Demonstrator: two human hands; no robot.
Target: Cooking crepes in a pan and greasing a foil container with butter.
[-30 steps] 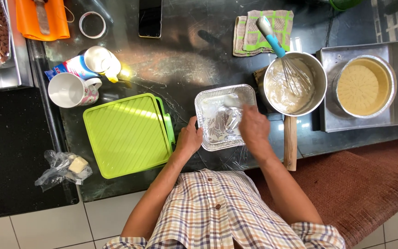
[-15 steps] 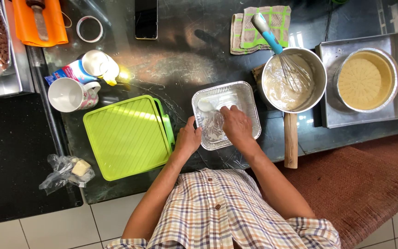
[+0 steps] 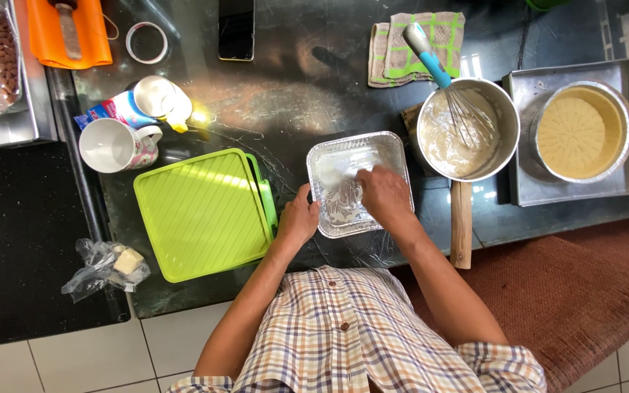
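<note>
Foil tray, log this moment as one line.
left hand: steadies rectangular silver foil tray edge | right hand: inside tray, rubbing its base | steel saucepan: beside tray

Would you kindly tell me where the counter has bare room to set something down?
Bare counter lies between the phone, the checked cloth and the foil tray. The dark counter left of the green board is also bare. It is crowded around the mug, and from the saucepan to the pie pan.
</note>
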